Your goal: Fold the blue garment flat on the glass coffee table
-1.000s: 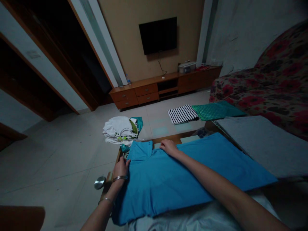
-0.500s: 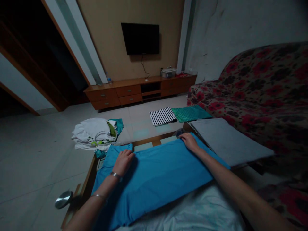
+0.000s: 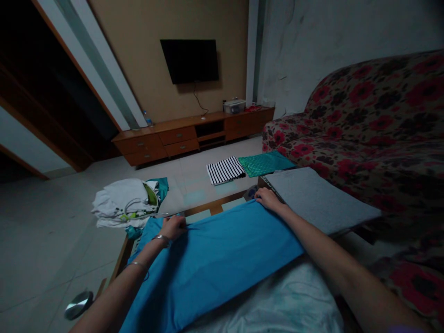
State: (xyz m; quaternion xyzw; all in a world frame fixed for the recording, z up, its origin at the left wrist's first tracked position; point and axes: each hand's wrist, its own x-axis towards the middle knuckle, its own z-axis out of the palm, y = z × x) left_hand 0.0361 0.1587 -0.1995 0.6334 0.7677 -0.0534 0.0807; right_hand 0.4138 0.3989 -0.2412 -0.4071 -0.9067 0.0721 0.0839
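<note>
A bright blue garment (image 3: 222, 259) lies spread over a low table, its exact kind unclear. At its far left edge, my left hand (image 3: 173, 227), with bangles on the wrist, is closed on the fabric. My right hand (image 3: 268, 199) pinches the far right corner. Between the hands the far edge runs fairly straight, with small creases by the left fingers. More of the blue fabric bunches left of my left hand. A pale, green-tinted cloth (image 3: 287, 300) lies crumpled at the near side, partly under the blue one.
A grey folded cloth (image 3: 319, 199) lies right of the table, before a floral sofa (image 3: 360, 111). Beyond are a striped folded cloth (image 3: 226, 170) and a green one (image 3: 265, 163). White clothes (image 3: 120, 201) are heaped at left. A round metal object (image 3: 79, 305) stands near the table's left edge.
The blue fabric that stuck out right of my right forearm no longer shows there. My left hand's fingers have closed more on the far edge. The camera view has turned slightly right.
</note>
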